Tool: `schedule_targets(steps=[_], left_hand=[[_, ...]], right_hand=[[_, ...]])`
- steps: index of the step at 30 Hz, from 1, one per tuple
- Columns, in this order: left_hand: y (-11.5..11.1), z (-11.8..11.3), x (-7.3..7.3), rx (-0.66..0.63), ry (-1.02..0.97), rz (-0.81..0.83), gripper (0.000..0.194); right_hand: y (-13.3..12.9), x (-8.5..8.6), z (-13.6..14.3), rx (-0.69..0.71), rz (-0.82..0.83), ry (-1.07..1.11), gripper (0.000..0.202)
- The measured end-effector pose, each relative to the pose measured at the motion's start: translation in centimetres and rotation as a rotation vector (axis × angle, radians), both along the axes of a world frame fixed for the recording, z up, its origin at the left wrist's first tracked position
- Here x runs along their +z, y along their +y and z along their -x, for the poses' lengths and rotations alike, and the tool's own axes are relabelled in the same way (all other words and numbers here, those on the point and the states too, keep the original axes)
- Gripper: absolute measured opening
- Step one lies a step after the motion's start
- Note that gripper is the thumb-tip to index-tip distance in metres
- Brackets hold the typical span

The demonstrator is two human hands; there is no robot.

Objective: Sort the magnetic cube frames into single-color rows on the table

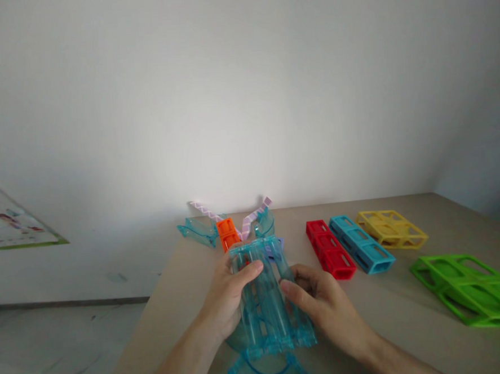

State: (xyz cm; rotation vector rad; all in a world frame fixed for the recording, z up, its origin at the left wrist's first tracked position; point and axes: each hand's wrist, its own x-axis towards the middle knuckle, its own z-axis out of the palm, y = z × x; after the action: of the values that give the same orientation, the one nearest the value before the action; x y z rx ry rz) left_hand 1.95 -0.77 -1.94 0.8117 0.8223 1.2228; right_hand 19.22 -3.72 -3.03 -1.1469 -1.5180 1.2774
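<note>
Clear blue plastic tube pieces [263, 304], lying side by side as a bundle, are held up over the near part of the table. My left hand [233, 292] is closed on their left side, thumb across the front. On the right edge, my right hand [316, 301] grips the rightmost tube between thumb and fingers. Below the bundle, a clear blue curved piece [267, 372] lies partly hidden. Just beyond my left hand sits an orange block frame [227, 233]. A purple piece [280, 244] shows partly behind the tubes.
Red [330, 250], blue [361, 243], yellow [390, 229] and green [472, 289] plastic frames lie on the right of the table [169, 327]. Clear blue pieces [199, 230] and a zigzag pink-white strip [246, 224] rest near the wall [244, 97]. The table's left edge drops to the floor.
</note>
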Motion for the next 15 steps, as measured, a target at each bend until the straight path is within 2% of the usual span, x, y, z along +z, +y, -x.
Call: schedule_targets(steps=[4,9,12,15], left_hand=[[0.2,0.2,0.0,-0.018,-0.011,-0.009,0.044],[0.7,0.9,0.0,0.028,-0.049,0.024,0.037],[1.3,1.4,0.0,0.109,-0.067,0.013,0.034],[2.0,2.0,-0.1,0.234,-0.072,-0.033,0.042]], right_hand=[[-0.2,0.1,-0.3,0.000,-0.054,-0.004,0.042],[0.2,-0.2,-1.1,-0.082,-0.145,-0.111,0.050],[0.7,-0.1,-1.6,-0.087,-0.259,-0.297,0.038],[1.3,0.2,-2.1,-0.050,-0.419,-0.470,0.026]])
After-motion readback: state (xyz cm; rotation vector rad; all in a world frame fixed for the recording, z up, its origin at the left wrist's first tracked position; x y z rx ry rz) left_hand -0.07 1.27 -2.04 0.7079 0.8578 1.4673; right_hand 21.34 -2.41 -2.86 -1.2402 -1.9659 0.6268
